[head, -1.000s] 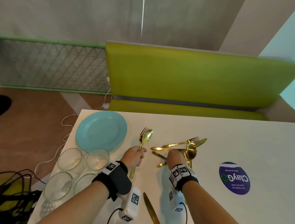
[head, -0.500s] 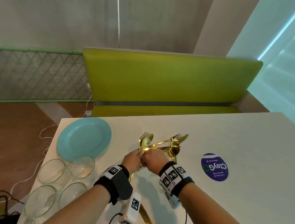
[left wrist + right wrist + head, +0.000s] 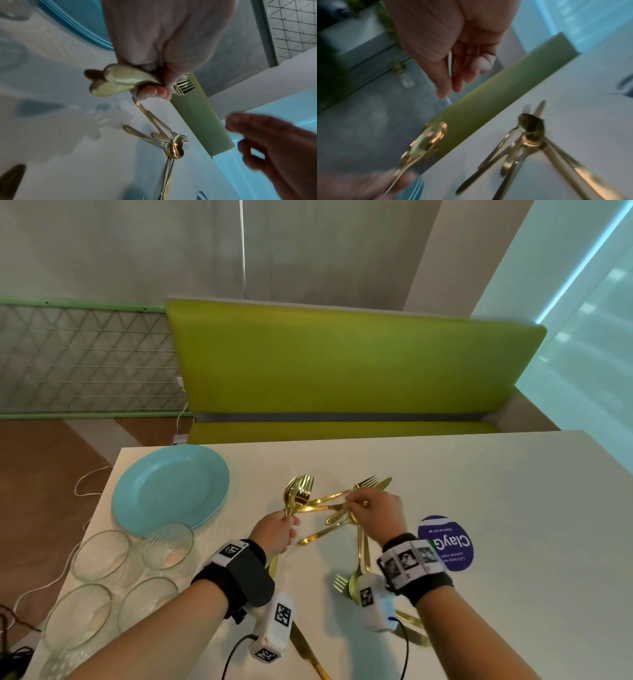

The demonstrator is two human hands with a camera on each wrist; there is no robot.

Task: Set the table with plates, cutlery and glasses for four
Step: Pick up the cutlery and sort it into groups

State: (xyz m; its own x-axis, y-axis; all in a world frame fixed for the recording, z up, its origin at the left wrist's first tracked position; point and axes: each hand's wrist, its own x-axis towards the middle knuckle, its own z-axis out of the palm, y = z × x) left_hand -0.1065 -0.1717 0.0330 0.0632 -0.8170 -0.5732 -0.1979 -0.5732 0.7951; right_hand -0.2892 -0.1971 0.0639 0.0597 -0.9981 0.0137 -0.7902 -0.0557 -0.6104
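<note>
My left hand (image 3: pixel 287 525) grips a bundle of gold cutlery (image 3: pixel 298 494) by the handles, with fork tines and spoon bowls pointing up; the left wrist view shows the fingers (image 3: pixel 152 93) wrapped round the bundle (image 3: pixel 120 79). My right hand (image 3: pixel 359 503) hovers just over the loose pile of gold forks, spoons and knives (image 3: pixel 325 503) on the white table (image 3: pixel 496 508). Its fingers (image 3: pixel 464 73) are straight and hold nothing. A stack of light blue plates (image 3: pixel 171 487) sits at the far left. Several clear glass bowls (image 3: pixel 102 553) stand in front of it.
A fork and spoon (image 3: pixel 342 582) lie near my right wrist, and gold knives lie at the near edge (image 3: pixel 305 648) and lower right (image 3: pixel 411 619). A purple sticker (image 3: pixel 455 542) marks the table. A green bench (image 3: pixel 342 364) runs along the far side. Cables trail on the floor at left.
My right hand carried a piece from the pile to my left hand, let it go there, and has swung back right over the pile. The left bundle has grown.
</note>
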